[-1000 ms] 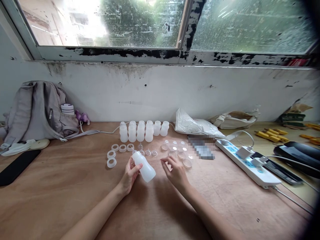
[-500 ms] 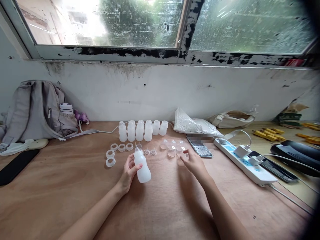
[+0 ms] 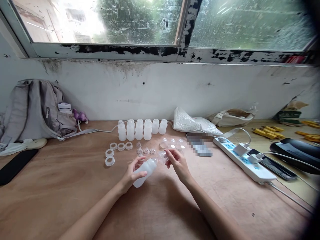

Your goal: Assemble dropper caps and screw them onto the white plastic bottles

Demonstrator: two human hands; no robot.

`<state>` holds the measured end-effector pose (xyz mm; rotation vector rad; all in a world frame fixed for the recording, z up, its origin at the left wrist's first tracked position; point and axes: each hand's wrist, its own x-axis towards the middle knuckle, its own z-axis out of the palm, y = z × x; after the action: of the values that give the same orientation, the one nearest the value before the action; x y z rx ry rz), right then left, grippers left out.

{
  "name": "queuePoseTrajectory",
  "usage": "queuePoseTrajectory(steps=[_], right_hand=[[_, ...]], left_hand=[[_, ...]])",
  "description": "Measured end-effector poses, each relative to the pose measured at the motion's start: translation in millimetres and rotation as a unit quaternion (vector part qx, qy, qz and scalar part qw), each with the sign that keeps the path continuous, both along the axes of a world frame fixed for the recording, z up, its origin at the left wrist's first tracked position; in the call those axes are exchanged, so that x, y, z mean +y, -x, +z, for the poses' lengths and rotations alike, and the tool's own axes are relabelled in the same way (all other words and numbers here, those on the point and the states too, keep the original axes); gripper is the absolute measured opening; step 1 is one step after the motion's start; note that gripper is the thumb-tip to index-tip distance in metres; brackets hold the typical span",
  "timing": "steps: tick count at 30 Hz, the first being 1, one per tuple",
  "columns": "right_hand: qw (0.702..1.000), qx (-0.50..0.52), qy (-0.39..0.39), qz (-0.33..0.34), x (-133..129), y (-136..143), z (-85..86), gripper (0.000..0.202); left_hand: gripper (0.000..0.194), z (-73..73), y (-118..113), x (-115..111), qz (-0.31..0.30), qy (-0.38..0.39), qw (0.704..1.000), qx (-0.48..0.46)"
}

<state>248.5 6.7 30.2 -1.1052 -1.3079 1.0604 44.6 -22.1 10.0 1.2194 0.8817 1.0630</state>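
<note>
My left hand (image 3: pixel 133 174) is wrapped round a frosted white baby bottle (image 3: pixel 145 172), which leans with its top to the right. Beside that top, my right hand (image 3: pixel 177 162) pinches a clear bottle cap (image 3: pixel 163 157); whether cap and teat touch I cannot tell. Clear teats (image 3: pixel 146 151) lie on the table just beyond the bottle. To their left sit several white collar rings (image 3: pixel 121 146). Several clear caps (image 3: pixel 172 146) rest behind my right hand. A row of white bottles (image 3: pixel 135 129), some with caps on, stands near the wall.
A phone (image 3: pixel 200 145) lies behind the caps, near a white plastic bag (image 3: pixel 190 121). A power strip (image 3: pixel 243 161) with plugs and cables runs along the right. On the left are a grey backpack (image 3: pixel 35 110) and a black slab-like object (image 3: pixel 17 165).
My right hand has moved left from the caps with one in its fingers. My left hand has tilted the bottle, swinging its top to the right.
</note>
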Motion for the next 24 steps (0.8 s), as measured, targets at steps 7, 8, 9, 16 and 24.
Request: queuePoseTrajectory(steps=[7, 8, 9, 16, 24], right_hand=[[0.995, -0.089, -0.011, -0.034, -0.8, -2.2, -4.0, 0.030], [0.994, -0.104, -0.012, -0.041, -1.1, -1.9, -5.0, 0.031], [0.992, -0.117, -0.012, -0.047, -1.4, -1.4, -6.2, 0.033], [0.984, -0.176, -0.024, -0.023, -1.9, 5.3, -15.2, 0.038], [0.977, -0.146, 0.071, 0.137, -10.1, 10.5, -20.6, 0.041]], left_hand=[[0.038, 4.7, -0.7, -1.5, -0.025, -0.030, 0.998, 0.057], [0.037, 5.2, -0.8, -1.9, -0.025, -0.032, 0.997, 0.064], [0.037, 5.4, -0.8, -2.2, -0.022, -0.034, 0.997, 0.068], [0.039, 2.5, 0.1, 0.0, -0.021, -0.016, 0.996, 0.081], [0.040, 1.6, 3.5, 1.9, -0.037, -0.010, 0.995, 0.094]])
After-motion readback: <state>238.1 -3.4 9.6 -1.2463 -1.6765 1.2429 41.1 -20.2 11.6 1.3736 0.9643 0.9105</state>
